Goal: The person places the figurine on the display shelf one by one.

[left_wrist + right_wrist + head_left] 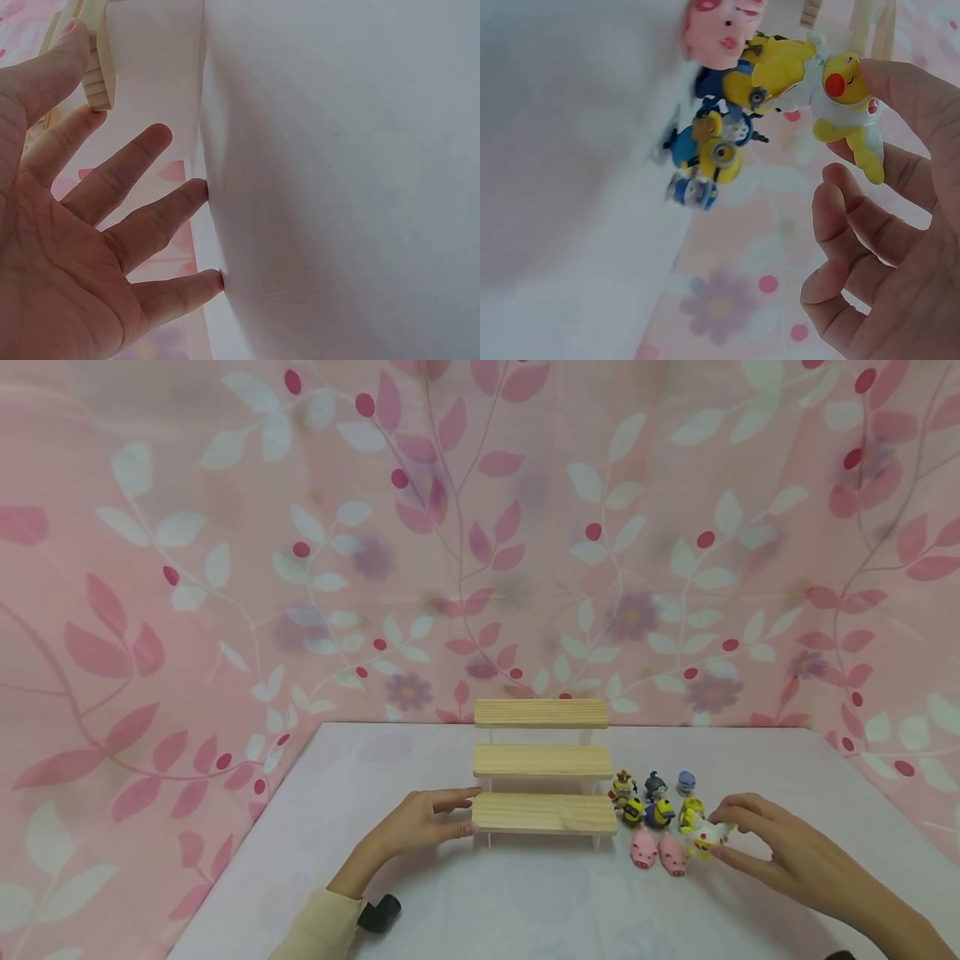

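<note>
My left hand (416,821) is at the left end of a three-tier wooden display stand (543,812). Its thumb and index finger hold the end of the lowest plank (99,71) from opposite edges, and the other fingers spread out below in the left wrist view. My right hand (780,852) pinches a small white-and-yellow figurine (847,97) with a yellow face and red cheeks, between thumb and index finger. This figurine is just above the tabletop, beside two pink pig figurines (672,853) and a yellow figurine (691,810).
Several small figurines cluster right of the stand: one-eyed yellow ones (660,813), a dark grey one (656,785) and a blue-capped one (686,782). A white cloth (540,910) covers the table. Pink floral fabric (525,527) hangs behind.
</note>
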`<state>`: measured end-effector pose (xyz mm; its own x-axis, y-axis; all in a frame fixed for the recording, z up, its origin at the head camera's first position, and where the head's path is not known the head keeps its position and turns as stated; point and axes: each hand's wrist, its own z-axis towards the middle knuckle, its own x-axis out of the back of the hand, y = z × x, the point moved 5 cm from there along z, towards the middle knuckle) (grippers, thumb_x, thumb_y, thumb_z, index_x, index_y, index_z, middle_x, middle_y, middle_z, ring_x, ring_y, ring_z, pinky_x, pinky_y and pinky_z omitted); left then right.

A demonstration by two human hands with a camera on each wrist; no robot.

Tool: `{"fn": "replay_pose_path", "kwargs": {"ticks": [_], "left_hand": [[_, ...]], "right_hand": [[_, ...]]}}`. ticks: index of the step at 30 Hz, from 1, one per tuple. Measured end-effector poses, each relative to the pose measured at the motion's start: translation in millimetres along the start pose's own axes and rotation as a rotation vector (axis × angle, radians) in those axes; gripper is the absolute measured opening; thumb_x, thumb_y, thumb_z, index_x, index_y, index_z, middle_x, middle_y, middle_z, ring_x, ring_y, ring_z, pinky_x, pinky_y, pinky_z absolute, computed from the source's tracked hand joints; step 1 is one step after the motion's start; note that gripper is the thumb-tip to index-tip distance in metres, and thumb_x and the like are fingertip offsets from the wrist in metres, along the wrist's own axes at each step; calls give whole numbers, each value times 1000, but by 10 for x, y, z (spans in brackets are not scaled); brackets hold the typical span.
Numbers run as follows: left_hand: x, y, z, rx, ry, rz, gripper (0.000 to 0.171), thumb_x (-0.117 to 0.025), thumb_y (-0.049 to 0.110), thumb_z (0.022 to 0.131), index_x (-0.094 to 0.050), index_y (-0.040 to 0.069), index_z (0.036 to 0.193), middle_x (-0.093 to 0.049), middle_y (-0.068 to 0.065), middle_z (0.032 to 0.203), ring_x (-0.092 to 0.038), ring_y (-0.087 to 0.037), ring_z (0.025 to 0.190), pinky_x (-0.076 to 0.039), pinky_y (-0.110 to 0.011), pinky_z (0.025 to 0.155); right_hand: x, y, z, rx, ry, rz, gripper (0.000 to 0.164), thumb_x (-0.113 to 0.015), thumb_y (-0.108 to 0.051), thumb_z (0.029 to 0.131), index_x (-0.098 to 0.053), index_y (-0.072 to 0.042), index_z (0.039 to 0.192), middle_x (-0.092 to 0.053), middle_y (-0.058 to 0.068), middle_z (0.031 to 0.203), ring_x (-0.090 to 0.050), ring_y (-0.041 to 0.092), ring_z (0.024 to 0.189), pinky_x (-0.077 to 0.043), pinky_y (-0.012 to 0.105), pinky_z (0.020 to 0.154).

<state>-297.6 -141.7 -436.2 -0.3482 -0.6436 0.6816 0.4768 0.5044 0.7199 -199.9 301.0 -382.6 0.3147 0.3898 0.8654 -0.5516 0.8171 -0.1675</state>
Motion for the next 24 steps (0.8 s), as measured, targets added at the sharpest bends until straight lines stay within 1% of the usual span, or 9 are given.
{"fn": "replay_pose_path", "kwargs": {"ticks": [3,5,11,16,19,24], "left_hand": [[-2,5,-1,-1,-2,-3,63,-73,46,88,-56,18,142,-64,-3,129,-61,-25,118,-44,-52,98],[-1,8,-3,2,-3,-3,62,-72,46,88,-56,18,142,-64,-3,129,-61,-25,118,-44,-52,98],[7,12,-3,6,0,3,62,-72,47,89,-56,19,142,-64,-3,130,-61,-25,119,-44,-51,98],[9,17,-6,5,-2,4,63,-72,47,89,-56,19,142,-63,-3,130,-61,-26,119,-44,-52,98],[5,25,-7,3,0,5,63,-72,47,89,-56,19,142,-63,-4,131,-61,-26,118,-44,-52,98],[4,27,-14,4,-2,8,62,-71,47,89,-55,19,143,-64,-5,129,-61,-28,118,-44,-53,97]], "right_hand": [[5,-51,78,-10,-15,9,33,-86,-31,77,-67,-28,103,-57,-15,108,-56,2,84,-52,25,64],[4,-88,137,-17,-28,17,32,-85,-31,78,-67,-27,104,-57,-13,109,-57,4,86,-52,24,63],[-17,-225,319,32,-31,44,32,-84,-31,80,-68,-27,107,-58,-10,112,-58,11,90,-52,25,65],[-68,-313,456,56,-25,74,34,-84,-29,80,-68,-25,109,-58,-8,114,-57,8,88,-52,25,65],[-110,-364,541,74,-28,94,34,-84,-28,80,-68,-22,110,-59,-6,116,-58,9,90,-53,27,68],[-207,-471,680,80,-52,113,32,-80,-34,84,-68,-22,111,-58,-7,117,-59,10,95,-54,33,74]]}}
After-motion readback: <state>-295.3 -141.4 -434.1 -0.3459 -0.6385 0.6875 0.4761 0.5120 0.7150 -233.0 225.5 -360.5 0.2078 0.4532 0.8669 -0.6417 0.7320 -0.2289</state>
